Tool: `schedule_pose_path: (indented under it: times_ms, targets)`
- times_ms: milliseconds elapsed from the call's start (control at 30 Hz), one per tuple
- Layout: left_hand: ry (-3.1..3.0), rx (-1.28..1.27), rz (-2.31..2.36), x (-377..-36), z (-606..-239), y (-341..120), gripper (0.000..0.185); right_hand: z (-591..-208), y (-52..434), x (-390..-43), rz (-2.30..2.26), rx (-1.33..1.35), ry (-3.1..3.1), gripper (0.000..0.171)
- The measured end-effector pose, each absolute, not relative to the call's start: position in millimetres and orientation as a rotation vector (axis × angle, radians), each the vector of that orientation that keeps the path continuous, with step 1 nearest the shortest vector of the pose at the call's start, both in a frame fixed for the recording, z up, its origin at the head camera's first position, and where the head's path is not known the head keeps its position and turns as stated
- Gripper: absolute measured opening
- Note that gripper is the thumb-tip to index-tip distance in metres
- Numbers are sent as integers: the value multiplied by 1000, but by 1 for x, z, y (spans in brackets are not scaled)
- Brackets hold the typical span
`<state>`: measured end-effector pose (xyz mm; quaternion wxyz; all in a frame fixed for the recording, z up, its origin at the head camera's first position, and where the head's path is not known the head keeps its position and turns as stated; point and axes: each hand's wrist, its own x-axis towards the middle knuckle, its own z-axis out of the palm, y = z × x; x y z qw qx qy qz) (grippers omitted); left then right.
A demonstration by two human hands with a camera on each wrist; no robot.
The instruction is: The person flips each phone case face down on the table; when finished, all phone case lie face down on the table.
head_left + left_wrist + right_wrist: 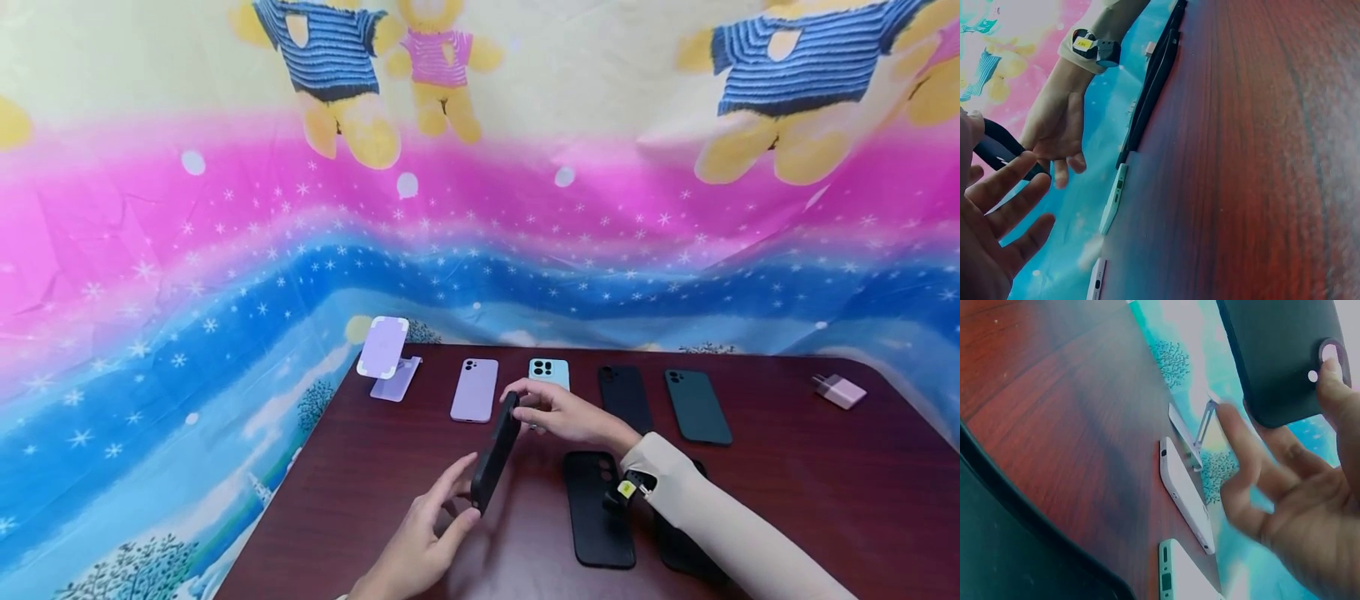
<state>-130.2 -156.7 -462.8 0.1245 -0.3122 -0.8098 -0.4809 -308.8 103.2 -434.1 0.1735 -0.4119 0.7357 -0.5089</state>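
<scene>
Head view: dark red wood-grain tabletop (787, 492) with near-left edge running diagonally by the left hand (420, 537), rounded far-right corner near the small lilac charger plug (838, 390). Bare wood open on the left and far right. Far row, left to right: lilac phone stand (384, 354), lilac phone case (475, 389), light-blue phone case (549, 372) partly hidden behind the right hand (566, 414), black phone case (625, 398), dark green phone case (697, 406). Flat black case (597, 508) lying just right of the hands, touching the right wrist area. Held black slim phone case (495, 454) lifted off the wood, tilted on edge between both hands; right grip pinching its top end, left grip open, fingers straight against its lower end.

Left wrist view: left hand (994, 240) fingers spread and straight, held case (997, 150) just above them; right hand (1054, 125) closed round its far end. Row of cases seen edge-on along the tabletop (1260, 156) rim.

Right wrist view: right hand (1297, 487) thumb on the camera cutout of the held case (1279, 356), other fingers loosely extended below it. Lilac case (1186, 495) and stand (1194, 434) on the wood beneath, well apart from the held case.
</scene>
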Motion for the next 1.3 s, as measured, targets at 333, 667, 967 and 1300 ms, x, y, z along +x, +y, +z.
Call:
schedule_pose_path:
  times_ms: [333,667,967,1300]
  targets:
    - [-2326,-823,-1532,-128,-461,-157,77,-436,106,-309,-1465,-1217,2036,47]
    - [-2305,-801,-1510,-129,-464,-159,80,-438,109,-311,-1566,-1148,1918,56]
    - [-2172,-752,-1410,-130,-466,-158,71,-438,110,-311,-1570,-1103,1912,49]
    - [-2263,-422,-1492,-129,-465,-158,47,-439,107,-306,-1649,-1042,1881,46]
